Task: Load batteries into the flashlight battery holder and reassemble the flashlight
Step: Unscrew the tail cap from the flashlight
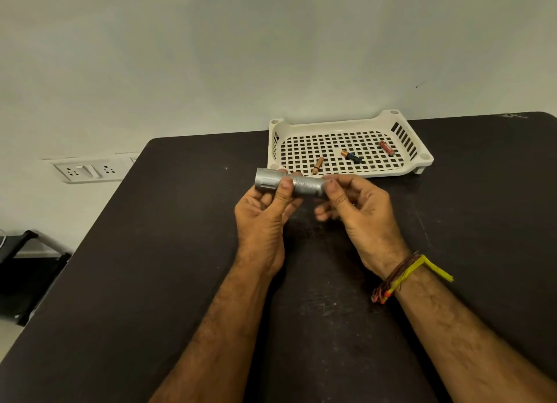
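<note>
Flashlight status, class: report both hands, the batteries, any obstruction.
Left hand and right hand both grip the flashlight above the table. Three batteries loose in white tray. Nothing in the way.

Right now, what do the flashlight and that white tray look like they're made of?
The flashlight looks like metal, likely aluminium: matte silver with a knurled grip band and fluted head. The tray looks like moulded plastic: glossy off-white, with a square-grid perforated floor and slotted walls.
</note>
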